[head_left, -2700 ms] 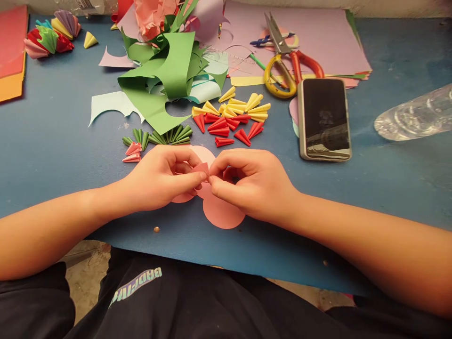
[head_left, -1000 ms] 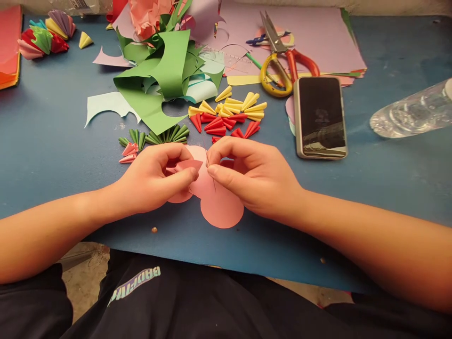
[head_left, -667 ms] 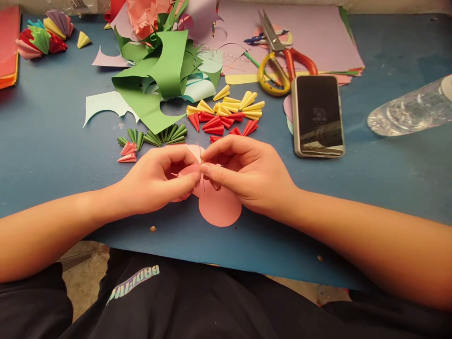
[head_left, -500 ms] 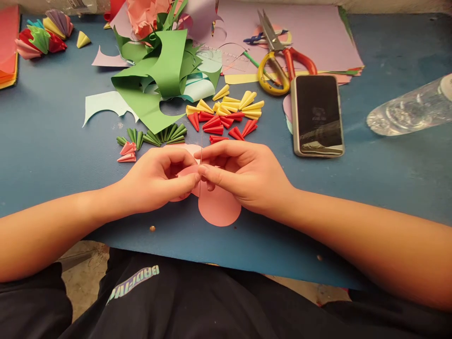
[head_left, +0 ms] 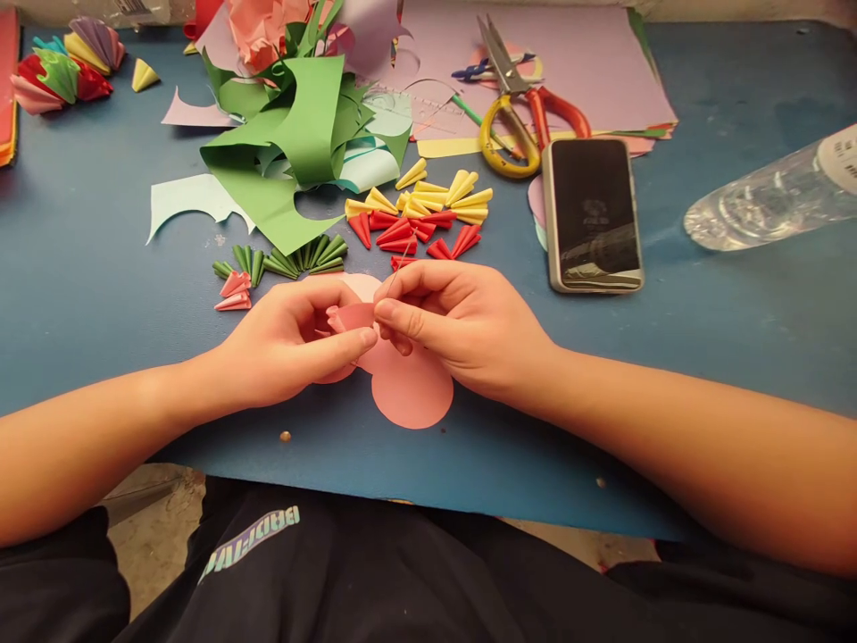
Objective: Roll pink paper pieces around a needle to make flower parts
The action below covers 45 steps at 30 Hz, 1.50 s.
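My left hand (head_left: 301,335) is closed on a curled piece of pink paper (head_left: 356,315), pinched between thumb and fingers. Close against it, my right hand (head_left: 448,326) pinches a thin needle-like stick (head_left: 403,256) that slants up and to the right; its fingertips also meet the paper's edge. Beneath both hands lie flat pink paper circles (head_left: 413,393), partly covered. Just beyond the fingers are small rolled paper cones: red cones (head_left: 399,235), yellow cones (head_left: 461,186), green cones (head_left: 326,253) and pink cones (head_left: 234,290).
Green paper offcuts (head_left: 312,116) are heaped at the back. Scissors (head_left: 515,107) rest on stacked coloured sheets (head_left: 589,54), beside a phone (head_left: 593,214). A clear bottle (head_left: 756,196) lies at the right. Folded multicoloured paper pieces (head_left: 67,71) sit at the far left.
The thin stick has tipped from upright to a slant toward the right. The pink paper in my left hand now shows a curled left end. The whole view has shifted slightly.
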### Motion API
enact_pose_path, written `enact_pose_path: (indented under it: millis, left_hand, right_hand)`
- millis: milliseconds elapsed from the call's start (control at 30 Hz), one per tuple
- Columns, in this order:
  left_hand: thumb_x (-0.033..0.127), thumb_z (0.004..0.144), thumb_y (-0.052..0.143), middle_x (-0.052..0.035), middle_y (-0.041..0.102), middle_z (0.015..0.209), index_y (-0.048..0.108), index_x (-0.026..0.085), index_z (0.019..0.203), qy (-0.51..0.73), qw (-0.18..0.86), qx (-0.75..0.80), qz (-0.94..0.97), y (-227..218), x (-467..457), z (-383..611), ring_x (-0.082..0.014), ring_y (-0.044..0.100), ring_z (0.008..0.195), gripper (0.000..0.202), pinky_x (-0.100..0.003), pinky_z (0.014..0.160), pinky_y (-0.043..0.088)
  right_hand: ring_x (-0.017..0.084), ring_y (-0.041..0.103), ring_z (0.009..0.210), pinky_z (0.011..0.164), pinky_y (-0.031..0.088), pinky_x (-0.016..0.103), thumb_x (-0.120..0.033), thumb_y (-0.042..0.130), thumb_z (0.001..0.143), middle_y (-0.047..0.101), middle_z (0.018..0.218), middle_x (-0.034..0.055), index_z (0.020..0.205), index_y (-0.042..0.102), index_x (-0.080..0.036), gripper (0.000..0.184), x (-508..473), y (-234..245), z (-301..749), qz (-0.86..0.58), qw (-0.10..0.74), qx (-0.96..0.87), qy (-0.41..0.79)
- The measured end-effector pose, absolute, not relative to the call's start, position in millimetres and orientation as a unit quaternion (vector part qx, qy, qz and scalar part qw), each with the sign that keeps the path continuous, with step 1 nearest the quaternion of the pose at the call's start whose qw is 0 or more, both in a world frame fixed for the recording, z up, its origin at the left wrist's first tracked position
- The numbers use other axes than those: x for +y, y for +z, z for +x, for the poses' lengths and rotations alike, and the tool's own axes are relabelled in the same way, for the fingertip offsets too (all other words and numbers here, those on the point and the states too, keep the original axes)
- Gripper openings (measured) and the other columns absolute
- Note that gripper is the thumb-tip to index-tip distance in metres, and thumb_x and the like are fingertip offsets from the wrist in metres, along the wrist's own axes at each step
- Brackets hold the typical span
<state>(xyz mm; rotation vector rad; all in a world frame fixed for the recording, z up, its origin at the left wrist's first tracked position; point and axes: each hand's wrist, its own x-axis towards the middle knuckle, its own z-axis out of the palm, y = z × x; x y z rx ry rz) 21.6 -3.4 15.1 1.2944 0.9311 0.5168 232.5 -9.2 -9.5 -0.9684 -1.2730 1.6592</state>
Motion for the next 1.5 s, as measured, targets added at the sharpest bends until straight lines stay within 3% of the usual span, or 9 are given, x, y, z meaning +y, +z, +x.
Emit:
enact_pose_path:
  millis: [233, 400, 767, 900, 1067, 1367, 1500]
  left_hand:
    - [0.036, 0.087, 0.082, 0.0003, 0.062, 0.059, 0.058, 0.020, 0.072, 0.213, 0.626, 0.453, 0.598, 19, -4, 23, -0.0113, 0.054, 0.052, 0.032, -0.024, 0.048, 0.039]
    - [0.034, 0.086, 0.081, -0.0005, 0.063, 0.060, 0.054, 0.021, 0.070, 0.200, 0.622, 0.463, 0.600, 17, -6, 21, -0.0118, 0.055, 0.054, 0.034, -0.024, 0.048, 0.038]
    - [0.032, 0.092, 0.075, -0.0002, 0.066, 0.067, 0.058, 0.020, 0.078, 0.231, 0.584, 0.431, 0.648, 14, -6, 18, -0.0114, 0.057, 0.057, 0.025, -0.025, 0.053, 0.044]
    - [0.033, 0.090, 0.079, -0.0009, 0.068, 0.067, 0.060, 0.019, 0.078, 0.229, 0.608, 0.443, 0.618, 17, -7, 19, -0.0110, 0.058, 0.057, 0.026, -0.023, 0.051, 0.043]
    - [0.035, 0.085, 0.084, -0.0031, 0.073, 0.074, 0.069, 0.015, 0.084, 0.250, 0.620, 0.444, 0.596, 21, -9, 17, -0.0132, 0.068, 0.068, 0.025, -0.022, 0.060, 0.053]
    - [0.029, 0.084, 0.086, -0.0001, 0.071, 0.075, 0.068, 0.014, 0.084, 0.240, 0.634, 0.398, 0.618, 12, -15, 18, -0.0105, 0.067, 0.068, 0.024, -0.021, 0.062, 0.052]
    - [0.036, 0.089, 0.083, 0.0004, 0.069, 0.072, 0.068, 0.015, 0.085, 0.236, 0.630, 0.420, 0.610, 10, -15, 17, -0.0110, 0.066, 0.068, 0.026, -0.021, 0.063, 0.052]
  right_hand:
    - [0.014, 0.064, 0.068, 0.062, 0.054, 0.028, -0.054, 0.092, 0.083, 0.073, 0.080, 0.0017, 0.086, 0.071, -0.019, 0.041, -11, -13, 233, -0.400, 0.388, -0.552, 0.620]
    - [0.016, 0.065, 0.076, 0.065, 0.053, 0.028, -0.046, 0.084, 0.092, 0.075, 0.084, 0.0038, 0.086, 0.074, -0.019, 0.029, -16, -14, 233, -0.417, 0.391, -0.619, 0.538]
    - [0.014, 0.060, 0.066, 0.059, 0.049, 0.027, -0.039, 0.085, 0.090, 0.072, 0.076, 0.0016, 0.078, 0.069, -0.019, 0.028, -19, -11, 231, -0.427, 0.391, -0.619, 0.530]
    - [0.015, 0.065, 0.072, 0.063, 0.052, 0.029, -0.040, 0.081, 0.093, 0.074, 0.083, 0.0025, 0.085, 0.070, -0.019, 0.025, -20, -13, 229, -0.411, 0.397, -0.630, 0.527]
    - [0.019, 0.070, 0.083, 0.072, 0.055, 0.032, -0.039, 0.075, 0.097, 0.074, 0.088, 0.0050, 0.088, 0.072, -0.020, 0.022, -26, -10, 226, -0.396, 0.416, -0.657, 0.489]
    - [0.013, 0.059, 0.065, 0.061, 0.046, 0.028, -0.034, 0.078, 0.085, 0.073, 0.072, 0.0023, 0.073, 0.073, -0.016, 0.022, -41, 7, 224, -0.507, 0.369, -0.620, 0.471]
    - [0.015, 0.062, 0.068, 0.064, 0.050, 0.028, -0.038, 0.083, 0.084, 0.074, 0.074, 0.0032, 0.074, 0.073, -0.016, 0.025, -43, 0, 223, -0.497, 0.400, -0.582, 0.504]
